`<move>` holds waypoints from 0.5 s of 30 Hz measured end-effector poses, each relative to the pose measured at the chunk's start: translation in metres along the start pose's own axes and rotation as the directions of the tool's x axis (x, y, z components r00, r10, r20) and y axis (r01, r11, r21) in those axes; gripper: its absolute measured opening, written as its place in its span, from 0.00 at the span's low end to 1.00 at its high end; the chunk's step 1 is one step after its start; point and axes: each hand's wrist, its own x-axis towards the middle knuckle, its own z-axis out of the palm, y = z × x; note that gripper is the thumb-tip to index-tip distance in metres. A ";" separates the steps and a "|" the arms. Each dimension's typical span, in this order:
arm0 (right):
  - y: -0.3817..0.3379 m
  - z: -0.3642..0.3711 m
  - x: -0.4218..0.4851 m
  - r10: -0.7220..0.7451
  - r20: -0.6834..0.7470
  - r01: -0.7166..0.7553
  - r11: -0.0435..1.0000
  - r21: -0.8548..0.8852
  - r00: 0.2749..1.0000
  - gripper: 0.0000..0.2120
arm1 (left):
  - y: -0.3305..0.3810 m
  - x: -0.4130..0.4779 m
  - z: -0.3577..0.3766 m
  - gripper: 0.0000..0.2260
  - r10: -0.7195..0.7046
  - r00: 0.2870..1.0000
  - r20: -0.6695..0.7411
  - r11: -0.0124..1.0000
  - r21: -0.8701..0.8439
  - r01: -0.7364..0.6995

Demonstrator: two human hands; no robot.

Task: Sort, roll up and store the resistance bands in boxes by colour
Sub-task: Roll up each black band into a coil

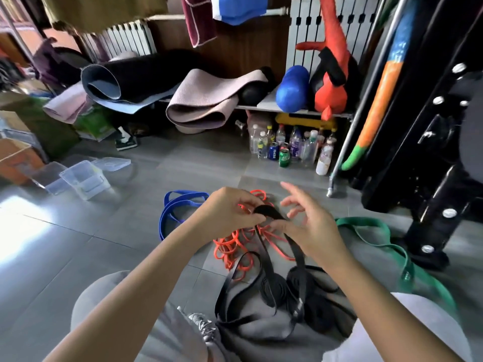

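Note:
My left hand [230,212] pinches the looped top end of a black resistance band [269,212] held above the floor. My right hand [311,226] pinches the same band just to the right, its other fingers spread. The band's two strands hang down to more black bands [287,291], some coiled, piled between my knees. Orange bands [235,246] lie tangled on the floor under my hands. Blue bands [177,207] lie to the left, and a green band [407,259] trails along the right.
Several clear plastic boxes [83,178] and a lid stand on the grey tiled floor at the left. Bottles and cans [290,147] crowd under a bench loaded with rolled mats [203,100]. A black metal rack [431,152] rises at the right.

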 end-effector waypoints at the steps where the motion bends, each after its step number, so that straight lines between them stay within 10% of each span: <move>1: 0.000 0.000 0.002 -0.031 0.045 0.030 0.999 0.027 0.999 0.25 | 0.002 -0.001 0.002 0.08 0.016 1.000 0.002 1.000 0.010 -0.016; 6: 0.004 0.005 0.000 0.013 0.117 -0.025 0.995 0.097 0.993 0.18 | 0.005 -0.008 0.008 0.10 -0.014 0.997 -0.070 0.947 -0.320 -0.009; 11: 0.003 0.010 -0.005 0.036 0.196 -0.080 0.972 0.221 0.980 0.12 | 0.001 -0.016 0.011 0.07 -0.065 0.997 -0.049 0.656 -0.755 0.006; 15: 0.001 0.005 -0.006 0.109 0.178 -0.176 0.890 0.421 0.978 0.15 | -0.012 -0.026 0.010 0.08 -0.137 0.990 -0.034 0.582 -0.812 0.052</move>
